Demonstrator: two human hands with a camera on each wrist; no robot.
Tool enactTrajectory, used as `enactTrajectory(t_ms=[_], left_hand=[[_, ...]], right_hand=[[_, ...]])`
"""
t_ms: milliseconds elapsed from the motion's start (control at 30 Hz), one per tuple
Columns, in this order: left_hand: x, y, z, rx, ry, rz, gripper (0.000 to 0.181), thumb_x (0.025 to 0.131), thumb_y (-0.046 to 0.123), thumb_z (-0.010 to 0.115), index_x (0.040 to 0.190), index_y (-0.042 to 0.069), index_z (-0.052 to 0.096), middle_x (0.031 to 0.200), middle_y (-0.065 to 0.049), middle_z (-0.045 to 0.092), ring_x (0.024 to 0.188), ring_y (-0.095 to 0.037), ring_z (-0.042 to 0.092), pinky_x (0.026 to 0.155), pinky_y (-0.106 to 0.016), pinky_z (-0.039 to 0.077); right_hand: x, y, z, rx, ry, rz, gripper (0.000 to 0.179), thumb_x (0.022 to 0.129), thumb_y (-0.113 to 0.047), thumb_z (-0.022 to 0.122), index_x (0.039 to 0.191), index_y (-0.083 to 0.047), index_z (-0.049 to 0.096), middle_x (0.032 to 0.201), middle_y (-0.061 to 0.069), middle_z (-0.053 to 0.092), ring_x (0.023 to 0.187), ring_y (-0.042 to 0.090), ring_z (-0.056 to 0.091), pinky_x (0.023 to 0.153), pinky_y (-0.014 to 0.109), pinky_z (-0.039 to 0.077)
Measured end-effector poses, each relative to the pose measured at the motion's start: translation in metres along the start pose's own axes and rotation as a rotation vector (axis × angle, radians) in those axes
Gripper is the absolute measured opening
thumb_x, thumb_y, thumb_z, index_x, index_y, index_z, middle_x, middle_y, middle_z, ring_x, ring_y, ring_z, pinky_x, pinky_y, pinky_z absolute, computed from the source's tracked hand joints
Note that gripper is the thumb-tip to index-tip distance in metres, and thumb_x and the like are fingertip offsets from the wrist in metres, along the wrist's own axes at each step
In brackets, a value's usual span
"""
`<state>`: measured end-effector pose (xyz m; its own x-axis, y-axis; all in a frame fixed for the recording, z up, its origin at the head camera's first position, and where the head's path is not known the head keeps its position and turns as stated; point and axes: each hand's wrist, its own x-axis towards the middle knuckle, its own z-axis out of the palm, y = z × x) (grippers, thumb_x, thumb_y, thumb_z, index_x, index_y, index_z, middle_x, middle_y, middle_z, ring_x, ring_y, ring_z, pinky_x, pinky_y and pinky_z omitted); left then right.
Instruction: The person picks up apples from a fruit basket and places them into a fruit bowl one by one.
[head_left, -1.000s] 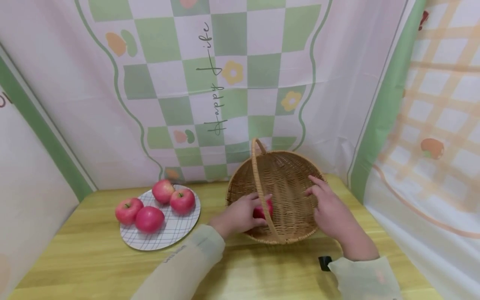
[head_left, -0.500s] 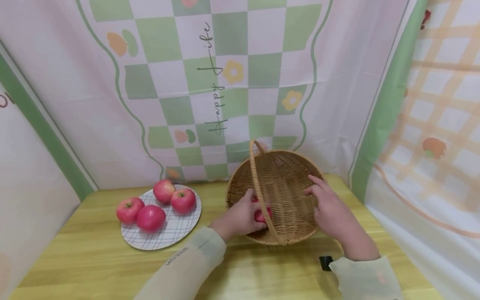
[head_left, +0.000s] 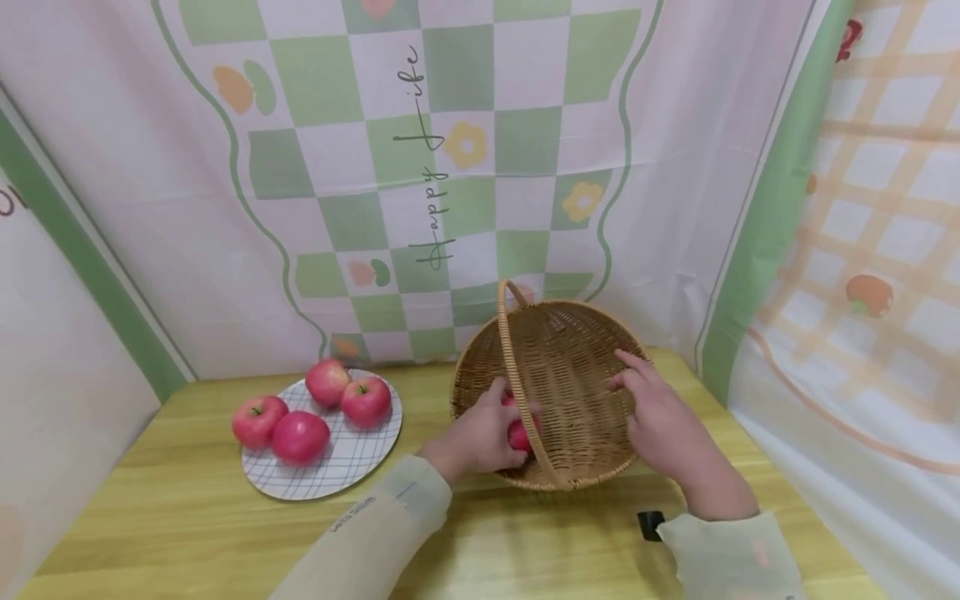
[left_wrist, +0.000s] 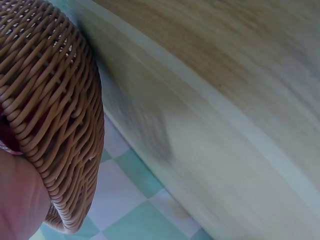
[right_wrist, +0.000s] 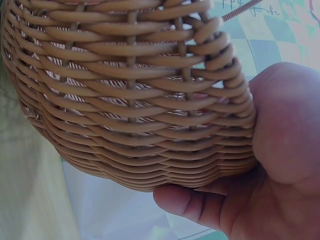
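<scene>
A brown wicker basket (head_left: 581, 367) with an arched handle (head_left: 512, 354) stands on the table, its mouth facing me. My left hand (head_left: 480, 432) reaches over the near left rim and holds a red apple (head_left: 520, 435) low inside, partly hidden by the fingers and handle. In the left wrist view, a dark red patch of that apple (left_wrist: 7, 135) shows by the basket wall (left_wrist: 60, 110). At the right side my right hand (head_left: 667, 429) grips the basket's rim, some fingers inside. The right wrist view has other fingers (right_wrist: 172, 200) against the outside of the weave.
Left of the basket, a round checked plate (head_left: 341, 471) bears several red apples (head_left: 300, 438). A small black object (head_left: 650, 526) shows beside the right sleeve. Patterned cloth (head_left: 457, 208) hangs right behind the wooden table (head_left: 495, 542).
My left fingers have closed further round the apple, which has shifted slightly toward me and left in the basket. The handle leans slightly more left. My right hand has stayed put.
</scene>
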<state>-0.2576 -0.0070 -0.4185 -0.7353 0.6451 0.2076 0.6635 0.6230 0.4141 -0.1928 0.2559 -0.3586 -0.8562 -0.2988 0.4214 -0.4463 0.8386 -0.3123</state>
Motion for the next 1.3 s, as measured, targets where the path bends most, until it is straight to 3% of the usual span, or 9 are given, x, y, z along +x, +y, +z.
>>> enactTrajectory(t_ms=[233,400,567,733,933,1200,1300], left_hand=[[-0.001,-0.003,0.001,-0.083,0.057,-0.022,0.059,0.081,0.025,0.083,0.136,0.020,0.061,0.146,-0.015,0.028,0.097,-0.019,0.060,0.076,-0.021,0.051],[-0.002,-0.004,0.002,-0.094,0.103,-0.005,0.066,0.083,0.028,0.083,0.142,0.022,0.053,0.142,-0.016,0.035,0.098,-0.023,0.062,0.078,-0.023,0.052],[-0.002,-0.005,0.000,-0.163,0.141,-0.015,0.066,0.082,0.023,0.085,0.141,0.025,0.056,0.144,-0.012,0.028,0.110,-0.027,0.057,0.083,-0.024,0.051],[0.000,-0.006,-0.003,-0.288,0.203,-0.075,0.060,0.077,0.021,0.089,0.130,0.019,0.060,0.144,-0.007,0.028,0.113,-0.026,0.054,0.086,-0.029,0.051],[-0.001,-0.004,-0.006,-0.406,0.207,-0.112,0.067,0.077,0.027,0.089,0.135,0.021,0.055,0.137,-0.001,0.039,0.107,-0.019,0.055,0.086,-0.031,0.051],[-0.015,0.004,-0.012,-0.714,0.263,-0.064,0.036,0.093,0.021,0.072,0.126,0.018,0.057,0.133,-0.008,0.035,0.110,-0.027,0.051,0.083,-0.036,0.054],[-0.020,0.007,-0.017,-0.796,0.278,-0.061,0.032,0.095,0.016,0.068,0.126,0.018,0.058,0.131,-0.009,0.029,0.114,-0.030,0.047,0.084,-0.039,0.055]], right_hand=[[0.000,0.001,0.002,-0.004,-0.007,0.004,0.043,0.076,0.022,0.044,0.113,0.004,0.056,0.154,0.026,0.029,0.130,0.053,0.038,0.096,0.057,0.044],[0.000,0.002,0.001,-0.001,-0.008,0.006,0.043,0.075,0.022,0.044,0.113,0.004,0.057,0.154,0.026,0.029,0.130,0.053,0.038,0.096,0.057,0.043],[0.001,0.002,0.001,0.002,0.002,-0.007,0.044,0.074,0.022,0.046,0.113,0.004,0.057,0.153,0.027,0.030,0.130,0.053,0.038,0.097,0.058,0.043],[0.000,0.001,0.000,0.002,-0.007,0.006,0.043,0.075,0.022,0.045,0.113,0.004,0.057,0.154,0.026,0.029,0.131,0.053,0.037,0.098,0.059,0.042],[-0.001,0.001,0.000,-0.001,-0.027,0.025,0.042,0.076,0.021,0.046,0.114,0.004,0.057,0.155,0.026,0.027,0.131,0.054,0.037,0.091,0.056,0.046],[-0.002,0.003,0.000,0.008,-0.037,0.049,0.040,0.078,0.020,0.046,0.114,0.004,0.057,0.155,0.025,0.027,0.130,0.052,0.039,0.087,0.051,0.048],[-0.001,0.004,-0.001,0.014,-0.039,0.045,0.040,0.078,0.020,0.046,0.113,0.004,0.057,0.155,0.026,0.028,0.130,0.053,0.039,0.088,0.052,0.047]])
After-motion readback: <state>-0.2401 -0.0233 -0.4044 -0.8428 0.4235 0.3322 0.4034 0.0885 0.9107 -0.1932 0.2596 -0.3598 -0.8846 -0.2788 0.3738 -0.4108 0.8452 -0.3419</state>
